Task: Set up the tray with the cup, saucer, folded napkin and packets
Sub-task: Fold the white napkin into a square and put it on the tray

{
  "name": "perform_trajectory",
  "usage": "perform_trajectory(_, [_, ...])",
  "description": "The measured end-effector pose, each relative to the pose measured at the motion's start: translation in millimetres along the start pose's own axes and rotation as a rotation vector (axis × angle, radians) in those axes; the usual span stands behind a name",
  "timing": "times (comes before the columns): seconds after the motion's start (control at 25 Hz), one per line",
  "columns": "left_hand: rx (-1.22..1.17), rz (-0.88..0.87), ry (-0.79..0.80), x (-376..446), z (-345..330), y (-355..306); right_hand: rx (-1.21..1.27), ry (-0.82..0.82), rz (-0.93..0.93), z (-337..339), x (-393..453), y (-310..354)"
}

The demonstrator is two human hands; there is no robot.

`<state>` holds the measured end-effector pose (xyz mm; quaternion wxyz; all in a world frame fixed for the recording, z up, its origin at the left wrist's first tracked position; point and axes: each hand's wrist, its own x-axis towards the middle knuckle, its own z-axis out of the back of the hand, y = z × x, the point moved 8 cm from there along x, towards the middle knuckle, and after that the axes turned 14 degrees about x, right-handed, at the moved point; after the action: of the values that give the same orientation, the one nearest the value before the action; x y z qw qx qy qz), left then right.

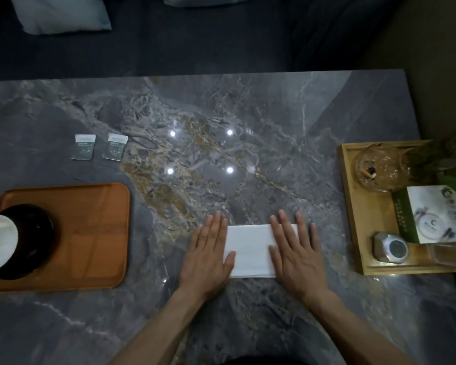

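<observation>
Dim marble bench (248, 114): both flat, open hands, left hand (208, 255) and right hand (295, 255), are pressing the napkin (250, 250); lifting carelessly may be unfolding it before the tray (90, 233).

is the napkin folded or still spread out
Folded: the napkin lies as a compact rectangle with layered edges, pressed flat under both hands.

Two packets (83, 147) (115, 147), one napkin (250, 250), one tray (90, 233)
</observation>
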<state>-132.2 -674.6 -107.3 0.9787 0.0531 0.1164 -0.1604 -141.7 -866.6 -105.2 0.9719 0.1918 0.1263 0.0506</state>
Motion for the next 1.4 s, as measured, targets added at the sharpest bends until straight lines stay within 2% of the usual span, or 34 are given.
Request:
perform_trajectory(0.28, [0.048,0.054,0.044,-5.5,7.0,9.0,-0.051,0.037,-0.035,5.8,-2.4,0.7])
perform_trajectory(0.36, [0.009,0.065,0.014,-6.5,17.2,-1.2,-0.065,0.023,0.022,7.8,-3.7,11.3])
perform_trajectory(0.48, [-0.073,-0.018,-0.040,-3.2,25.5,-37.2,-0.061,0.031,0.172,-1.4,-5.2,39.2])
perform_trajectory(0.56, [-0.073,-0.030,-0.021,0.0,22.1,-48.6,-0.065,0.034,0.203,-7.5,-3.6,41.9])
perform_trajectory(0.8, [-0.035,-0.009,-0.001,2.7,9.8,-44.5,-0.027,0.041,0.167,-15.7,-2.1,32.6])
perform_trajectory(1.04, [0.004,0.022,0.065,-5.9,2.6,-2.9,0.007,0.086,0.138,-13.7,-2.3,30.5])
perform_trajectory(1.16, [0.021,0.017,0.103,-7.0,3.4,1.9,0.002,0.102,0.056,-5.4,-3.4,18.2])
perform_trajectory(1.28, [0.025,-0.003,0.144,-6.2,2.3,0.6,-0.035,0.161,-0.018,-3.3,-6.8,1.7])
perform_trajectory(1.4, [0.056,-0.039,0.170,-4.5,4.9,6.6,-0.032,0.209,-0.004,-2.0,-5.7,4.4])
